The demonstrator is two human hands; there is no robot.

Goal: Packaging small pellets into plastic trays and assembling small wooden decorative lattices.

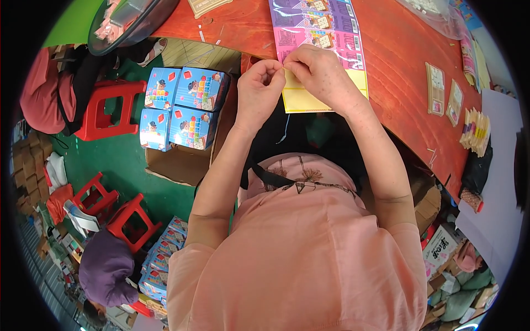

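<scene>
A long printed label sheet [348, 47] with purple and pink strips and a plain yellow lower part lies on the red table, its near end hanging past the edge. At its left edge my two hands meet, fingertips almost touching. My left hand [258, 94] is closed, thumb and forefinger pinched at the sheet's edge. My right hand [323, 74] crosses over the sheet, also pinching at that edge. Exactly which layer lies between the fingertips is too small to see.
The red table [408, 83] carries small clear packs [435, 88] and a stick bundle [475, 132] at right. A dark basin [132, 27] sits far left. Blue printed boxes [190, 127] fill an open carton left of me. Red stools [110, 110] and other people [107, 270] are beyond.
</scene>
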